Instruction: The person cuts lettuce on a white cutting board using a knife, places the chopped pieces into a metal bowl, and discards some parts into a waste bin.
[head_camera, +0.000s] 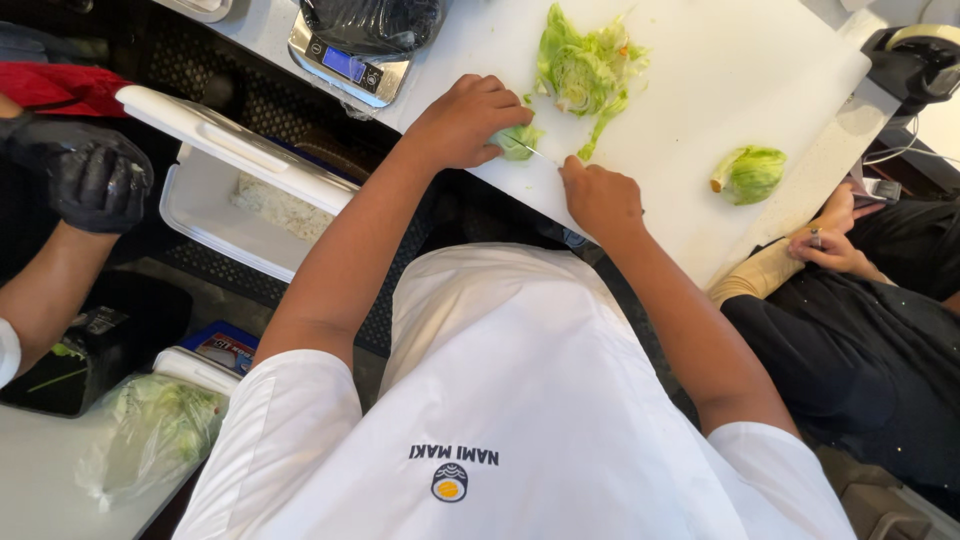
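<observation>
The left hand (462, 120) is pressing down a small lettuce bit (517, 140) at the middle of the board (760, 60). The right hand (600, 198) is closed around a knife (541, 154), cutting it. The next cut needs fingers kept back.

Three pieces of lettuce lie on one white cutting board (760, 70): a small lettuce piece (517, 140) under the left hand (465, 122), a large cut lettuce head (585, 65) just beyond both hands, and a lettuce chunk (750, 173) well to the right of the right hand (600, 198). One knife (545, 157) shows between the two hands. One digital scale (350, 60) sits beyond the left hand. One white lidded tub (215, 195) stands left of the left hand. One black-gloved hand (85, 175) shows far left, and one bare hand of another person (830, 245) far right.
</observation>
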